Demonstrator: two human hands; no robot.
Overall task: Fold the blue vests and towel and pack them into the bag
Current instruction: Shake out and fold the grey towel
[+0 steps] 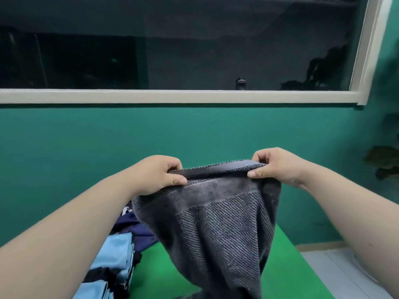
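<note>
Head view: left hand (158,174) and right hand (275,166) pinch towel (216,223) raised

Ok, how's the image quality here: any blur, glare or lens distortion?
Head view: soft, even light, no hard shadows; towel weave, left hand and right hand sharp; wide-angle bend tilts the window frame at right; glass dark with faint reflections, no glare; vests at lower left slightly soft.
</note>
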